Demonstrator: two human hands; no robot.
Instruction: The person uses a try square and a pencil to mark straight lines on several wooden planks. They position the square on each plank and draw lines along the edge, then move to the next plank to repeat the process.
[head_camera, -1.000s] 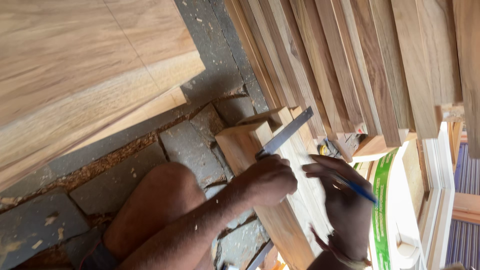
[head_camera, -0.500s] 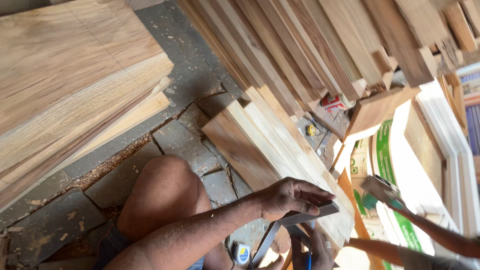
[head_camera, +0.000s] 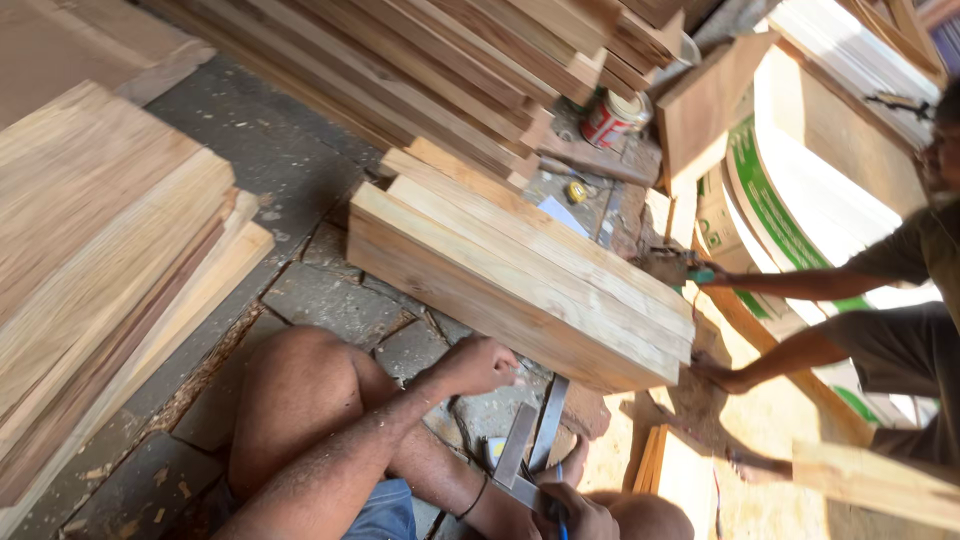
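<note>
Steel try square (head_camera: 528, 447) on the stone floor (head_camera: 300, 170) below the stack of pale timber blocks (head_camera: 520, 275), right hand (head_camera: 575, 512) gripping its lower end together with a blue pen (head_camera: 560, 500), left hand (head_camera: 478, 365) loosely curled beside the stack, holding nothing, co-worker's hand (head_camera: 712, 372) at the far end of the blocks

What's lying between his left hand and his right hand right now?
In the head view, a metal try square lies on the stone floor between the left hand and right hand.

A red-and-white labelled tin can (head_camera: 612, 117) stands on the ground beneath the stacked planks at top centre, while white sheeting printed with a curved green band (head_camera: 775, 190) leans at right, behind a brown printed carton (head_camera: 713, 232).
</note>
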